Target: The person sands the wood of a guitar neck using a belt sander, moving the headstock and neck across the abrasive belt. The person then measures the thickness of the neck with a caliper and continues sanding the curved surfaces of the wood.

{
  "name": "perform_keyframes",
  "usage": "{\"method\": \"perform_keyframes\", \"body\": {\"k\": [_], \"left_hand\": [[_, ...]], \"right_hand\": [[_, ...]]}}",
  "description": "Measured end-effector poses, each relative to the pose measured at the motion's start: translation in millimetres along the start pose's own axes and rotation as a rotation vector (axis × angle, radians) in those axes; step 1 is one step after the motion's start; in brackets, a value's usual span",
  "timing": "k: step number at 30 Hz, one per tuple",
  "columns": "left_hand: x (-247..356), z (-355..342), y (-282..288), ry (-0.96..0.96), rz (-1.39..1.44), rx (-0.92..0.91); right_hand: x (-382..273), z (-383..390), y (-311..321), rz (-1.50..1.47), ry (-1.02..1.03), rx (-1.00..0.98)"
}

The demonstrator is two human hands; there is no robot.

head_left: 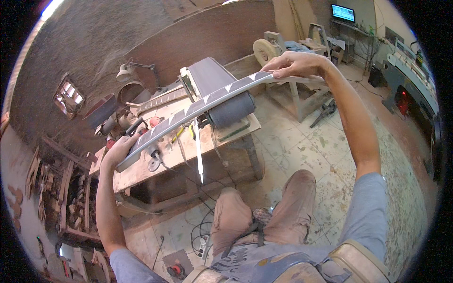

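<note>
A long narrow strip with dark sections and small white triangles along its face and a pale edge lies tilted across my view, higher at the right. My left hand grips its lower left end. My right hand holds its upper right end, thumb and fingers closed on it. Just beneath and beyond the strip is a belt sander with a grey belt and a dark roller, on a wooden workbench. I cannot tell whether the strip touches the belt.
A lamp, pliers, a grinder-like tool and cables crowd the bench. Wood scraps fill racks at left. A wooden stand is beyond my right hand, a large machine at right, a monitor behind. Cords cross the floor.
</note>
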State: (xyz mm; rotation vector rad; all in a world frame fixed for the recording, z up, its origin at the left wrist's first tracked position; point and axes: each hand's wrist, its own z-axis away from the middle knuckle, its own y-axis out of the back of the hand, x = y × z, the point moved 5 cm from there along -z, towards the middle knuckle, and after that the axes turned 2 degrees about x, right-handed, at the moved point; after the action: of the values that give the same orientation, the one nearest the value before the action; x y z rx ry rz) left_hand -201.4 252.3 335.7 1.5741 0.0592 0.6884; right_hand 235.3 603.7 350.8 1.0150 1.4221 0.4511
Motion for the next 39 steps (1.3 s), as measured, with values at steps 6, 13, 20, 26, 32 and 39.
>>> {"method": "perform_keyframes", "body": {"k": [6, 13, 20, 26, 32, 39], "left_hand": [[-5.1, 20.3, 12.4, -0.39, -0.407, 0.388], [-50.2, 14.7, 22.0, -0.121, -0.167, 0.235], [-33.1, 30.5, 11.9, 0.248, 0.232, -0.165], [-45.0, 22.0, 21.0, -0.127, -0.166, 0.238], [-19.8, 34.7, 30.1, -0.132, -0.356, 0.579], [-40.0, 28.7, 11.1, 0.275, 0.273, 0.112]], "right_hand": [[-24.0, -1.1, -20.7, 0.323, 0.24, 0.269], [-19.2, -14.9, -34.4, 0.209, 0.131, 0.201], [-36.0, -16.2, -26.1, 0.131, -0.125, -0.02], [-35.0, -21.3, -32.7, 0.294, 0.16, 0.116], [-51.4, -11.9, -44.5, 0.44, 0.295, 0.359], [-42.4, -12.5, -31.3, 0.279, -0.008, 0.07]]}}
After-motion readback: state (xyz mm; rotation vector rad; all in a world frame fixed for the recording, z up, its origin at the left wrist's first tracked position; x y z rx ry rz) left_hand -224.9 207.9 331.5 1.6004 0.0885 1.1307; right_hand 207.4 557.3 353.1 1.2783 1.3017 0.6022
